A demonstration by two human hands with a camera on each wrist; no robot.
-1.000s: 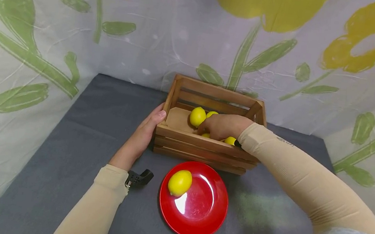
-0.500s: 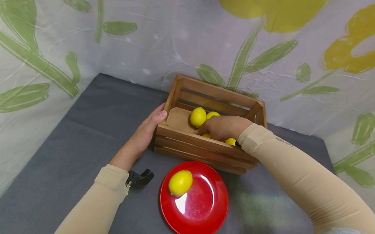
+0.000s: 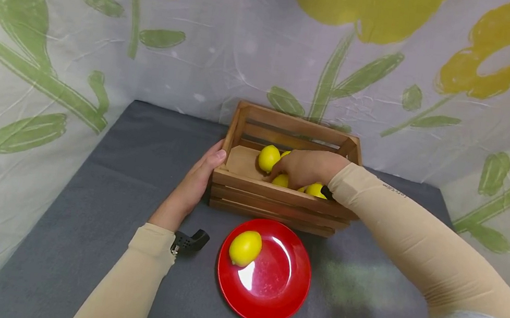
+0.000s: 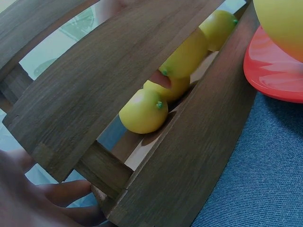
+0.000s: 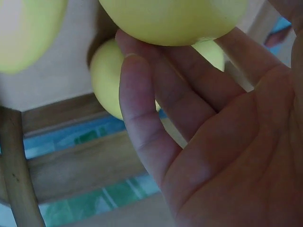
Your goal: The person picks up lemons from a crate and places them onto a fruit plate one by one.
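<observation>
Lemon (image 5: 175,19) apparently held by right hand (image 3: 303,168) inside crate (image 3: 274,195).

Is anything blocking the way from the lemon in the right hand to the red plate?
Only the crate's front wall stands between the lemon gripped by the right hand and the red plate; above it, nothing visible does.

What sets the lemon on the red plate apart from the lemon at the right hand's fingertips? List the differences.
The lemon on the red plate lies alone and in the open, with no hand on it; the lemon in the crate sits among other lemons with the right hand touching it. The first rests on the red plate, the second inside the wooden crate. Both are yellow and look alike in shape.
</observation>
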